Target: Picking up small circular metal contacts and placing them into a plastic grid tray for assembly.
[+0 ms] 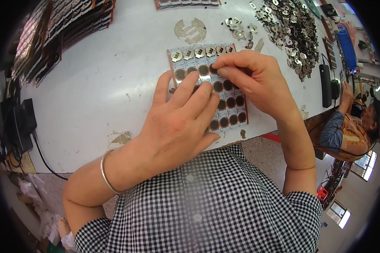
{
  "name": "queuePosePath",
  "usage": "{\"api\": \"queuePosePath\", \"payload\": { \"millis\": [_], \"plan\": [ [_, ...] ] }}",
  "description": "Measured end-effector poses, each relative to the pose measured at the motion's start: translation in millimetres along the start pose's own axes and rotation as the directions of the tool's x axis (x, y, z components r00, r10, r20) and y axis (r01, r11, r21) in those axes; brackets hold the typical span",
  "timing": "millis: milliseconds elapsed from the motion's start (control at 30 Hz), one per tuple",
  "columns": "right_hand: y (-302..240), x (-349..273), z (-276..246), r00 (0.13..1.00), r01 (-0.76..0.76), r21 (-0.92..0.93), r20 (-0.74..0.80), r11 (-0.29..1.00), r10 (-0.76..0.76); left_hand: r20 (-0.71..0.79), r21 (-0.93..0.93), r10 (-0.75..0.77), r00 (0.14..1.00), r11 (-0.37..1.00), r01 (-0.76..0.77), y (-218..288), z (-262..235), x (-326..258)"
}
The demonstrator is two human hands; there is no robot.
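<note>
On the white table in front of me lies a panel of small circuit boards (179, 64), pale with orange-brown edges. Its far row carries round silver metal pieces (199, 52). The nearer rows show dark round spots ringed in copper. My left hand (175, 120) rests over the panel's left and middle part with fingers spread, hiding several of the spots. At the second row from the far edge, my right hand (259, 80) has thumb and index finger pinched together. Whatever is between those fingertips is too small and hidden to make out.
A large heap of silver metal pieces (289, 31) mixed with small dark parts lies far right, a smaller cluster (235, 26) beside it. Stacked panels (65, 25) stand far left. Black adapters (23, 124) sit at the left edge. Another person (350, 130) sits at right.
</note>
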State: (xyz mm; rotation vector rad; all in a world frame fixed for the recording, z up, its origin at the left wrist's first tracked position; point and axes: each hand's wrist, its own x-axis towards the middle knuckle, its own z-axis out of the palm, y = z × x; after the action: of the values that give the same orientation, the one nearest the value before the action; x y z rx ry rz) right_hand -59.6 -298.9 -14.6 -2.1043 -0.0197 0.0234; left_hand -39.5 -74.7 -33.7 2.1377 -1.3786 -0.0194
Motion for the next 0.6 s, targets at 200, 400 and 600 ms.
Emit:
{"api": "queuePosePath", "payload": {
  "millis": [200,400,600],
  "plan": [
    [-10,4,9,0.995,-0.101,-0.175,-0.013,0.979,0.1,-0.017,-0.018,-0.008,1.0,1.0,0.008,0,2,-3],
    [-7,6,16,0.999,-0.008,-0.205,-0.043,0.979,-0.001,-0.016,-0.022,-0.01,1.0,1.0,0.009,-1,1,-3],
    [7,-7,26,0.957,0.108,-0.434,-0.197,0.894,-0.211,-0.006,-0.007,-0.012,1.0,1.0,0.012,0,2,-3]
  ]
}}
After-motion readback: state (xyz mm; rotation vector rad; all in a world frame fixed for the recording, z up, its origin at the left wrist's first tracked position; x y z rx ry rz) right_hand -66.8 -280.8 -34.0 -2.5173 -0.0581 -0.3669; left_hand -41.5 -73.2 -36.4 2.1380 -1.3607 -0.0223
